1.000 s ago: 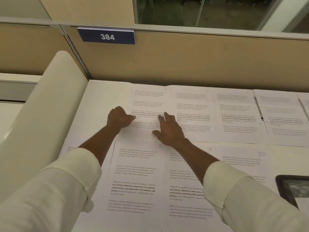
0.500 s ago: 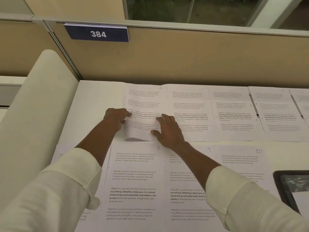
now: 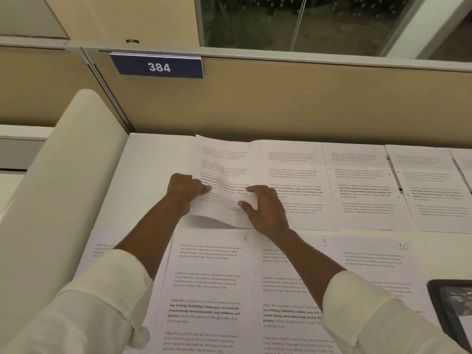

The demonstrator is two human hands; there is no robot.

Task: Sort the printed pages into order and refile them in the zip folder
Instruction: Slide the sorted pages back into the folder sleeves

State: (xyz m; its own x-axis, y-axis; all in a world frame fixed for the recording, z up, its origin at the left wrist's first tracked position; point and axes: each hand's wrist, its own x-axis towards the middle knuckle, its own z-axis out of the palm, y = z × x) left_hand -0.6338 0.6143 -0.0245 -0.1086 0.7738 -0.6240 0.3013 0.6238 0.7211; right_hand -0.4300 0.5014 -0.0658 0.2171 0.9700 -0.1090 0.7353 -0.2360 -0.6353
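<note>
Printed pages lie in two rows on a white desk [image 3: 153, 159]. The leftmost page of the far row [image 3: 224, 162] is lifted at its near edge and casts a shadow beneath. My left hand [image 3: 182, 190] pinches that page's left edge. My right hand [image 3: 263, 208] holds its near right part, thumb under the raised edge. Beside it lie further far-row pages [image 3: 293, 180], [image 3: 362, 185], [image 3: 431, 185]. In the near row, pages marked 8 [image 3: 209, 277], 9 [image 3: 286, 272] and 10 [image 3: 378, 259] lie flat, partly under my forearms. The dark-edged zip folder [image 3: 449, 307] shows at the right edge.
A tan cubicle partition [image 3: 281, 103] with a blue "384" plate [image 3: 158, 66] stands right behind the far row. A cream curved panel [image 3: 58, 180] rises along the desk's left side. Another page [image 3: 102, 249] peeks out under my left sleeve. A dark window is above.
Both hands lay flat on the leftmost far-row page a second ago. They have gripped it, and its near edge has risen off the desk.
</note>
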